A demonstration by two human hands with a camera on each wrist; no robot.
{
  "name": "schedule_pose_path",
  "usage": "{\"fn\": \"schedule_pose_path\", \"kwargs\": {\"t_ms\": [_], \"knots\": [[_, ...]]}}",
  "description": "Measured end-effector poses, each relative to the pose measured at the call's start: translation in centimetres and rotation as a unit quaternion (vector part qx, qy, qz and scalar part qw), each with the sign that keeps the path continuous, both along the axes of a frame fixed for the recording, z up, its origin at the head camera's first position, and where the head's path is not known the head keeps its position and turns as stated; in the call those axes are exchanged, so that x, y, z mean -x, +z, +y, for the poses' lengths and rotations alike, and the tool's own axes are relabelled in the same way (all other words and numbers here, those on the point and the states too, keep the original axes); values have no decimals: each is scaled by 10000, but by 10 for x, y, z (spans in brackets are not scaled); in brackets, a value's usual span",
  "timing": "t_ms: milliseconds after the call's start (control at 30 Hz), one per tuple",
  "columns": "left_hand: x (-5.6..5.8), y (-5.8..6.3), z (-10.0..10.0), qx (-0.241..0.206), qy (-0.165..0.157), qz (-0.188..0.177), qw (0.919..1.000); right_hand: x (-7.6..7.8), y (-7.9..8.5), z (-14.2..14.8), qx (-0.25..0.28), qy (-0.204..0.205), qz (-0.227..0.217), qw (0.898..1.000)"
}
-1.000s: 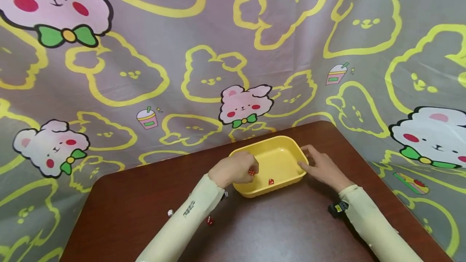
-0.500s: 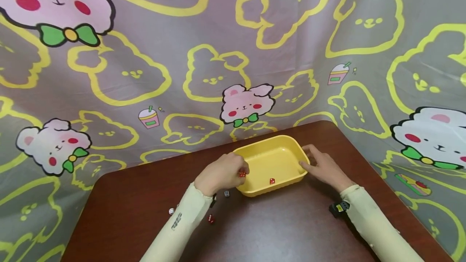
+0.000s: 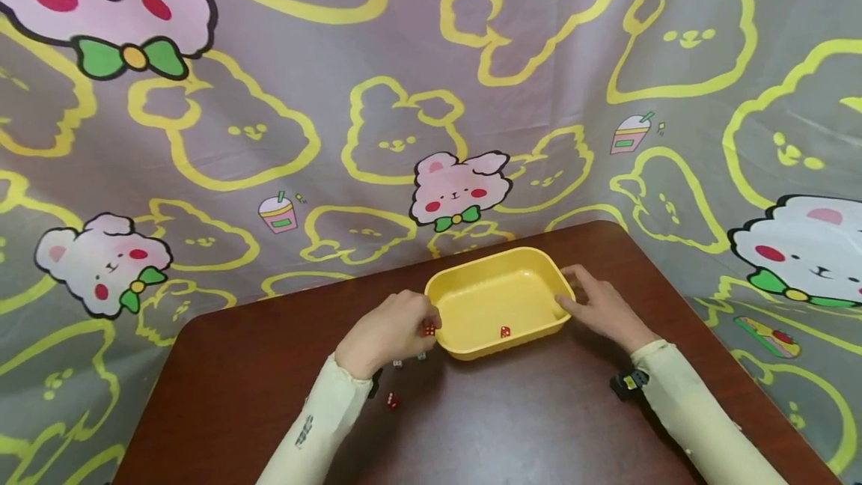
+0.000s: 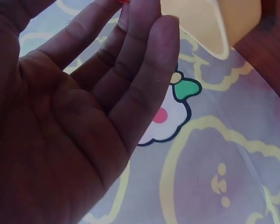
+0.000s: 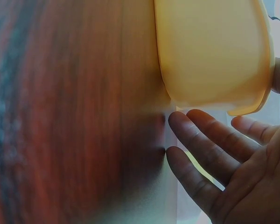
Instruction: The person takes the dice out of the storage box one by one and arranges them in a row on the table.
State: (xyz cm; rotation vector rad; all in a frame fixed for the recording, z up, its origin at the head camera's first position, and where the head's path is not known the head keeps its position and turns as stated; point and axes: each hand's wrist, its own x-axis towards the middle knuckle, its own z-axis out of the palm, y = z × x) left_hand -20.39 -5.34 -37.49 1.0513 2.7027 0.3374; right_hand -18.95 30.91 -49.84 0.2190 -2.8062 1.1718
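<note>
My left hand [image 3: 390,331] pinches a red die [image 3: 429,330] at the left end of the yellow plastic bin [image 3: 465,355]. In the left wrist view, a sliver of the red die [image 4: 124,1] shows at the fingertips by the top edge. A second red die [image 3: 505,332] lies inside the bin along its near side. My right hand [image 3: 606,313] holds the bin's right end, thumb over the rim and other fingers outside. In the right wrist view, those fingers [image 5: 210,144] are spread and fairly straight beside the yellow wall [image 5: 214,56]; exact contact is unclear.
Another red die [image 3: 393,400] and two whitish dice [image 3: 397,364] lie on the brown table [image 3: 498,425] near my left wrist. A patterned cloth [image 3: 377,118] hangs behind the table and along its right side.
My left hand has drawn back leftward from over the bin, carrying the pinched red die to the bin's left end. The right hand and the bin stay nearly in place.
</note>
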Motion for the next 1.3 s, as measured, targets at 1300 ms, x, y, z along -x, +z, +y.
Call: {"fn": "schedule_pose_path", "kwargs": {"t_ms": [1300], "knots": [[-25, -63, -43, -243, 370, -201, 9988, 2, -1, 0, -11, -2, -77, 10000]]}}
